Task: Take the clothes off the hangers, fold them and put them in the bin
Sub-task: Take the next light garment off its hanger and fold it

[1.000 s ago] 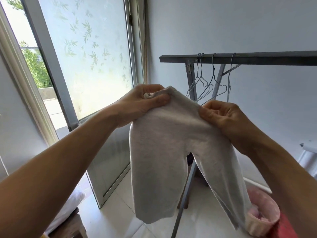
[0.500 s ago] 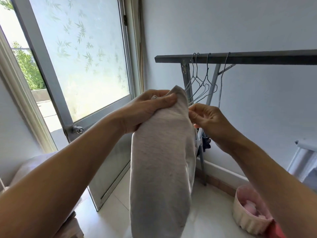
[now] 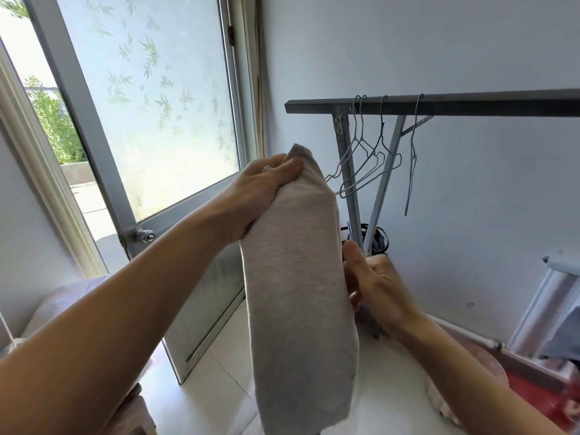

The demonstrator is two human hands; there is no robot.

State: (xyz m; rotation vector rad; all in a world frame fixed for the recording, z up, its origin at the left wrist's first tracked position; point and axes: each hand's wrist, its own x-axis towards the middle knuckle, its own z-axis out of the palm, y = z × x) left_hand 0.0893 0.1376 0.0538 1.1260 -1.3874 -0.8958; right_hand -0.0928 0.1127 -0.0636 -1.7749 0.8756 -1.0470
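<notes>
**By the glass door (image 3: pixel 163 114), grey pants (image 3: pixel 298 293) are folded long**

Their top is gripped tight by the left hand (image 3: pixel 263 196). A second ago the pants were held wide by both hands; now both legs are laid together and hang down. The right hand (image 3: pixel 373 284) has been lowered to the pants' side; whether cloth is pinched there cannot be told. A shorter fold is likely needed before the bin (image 3: pixel 491 361), low at the right.

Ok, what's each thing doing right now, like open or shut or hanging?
Grey trousers: folded lengthwise, hanging down.
Left hand: grips the trousers' top.
Right hand: beside the trousers, fingers hidden.
Wire hangers: bare, hanging on the rail.
Door: swung open.
</notes>
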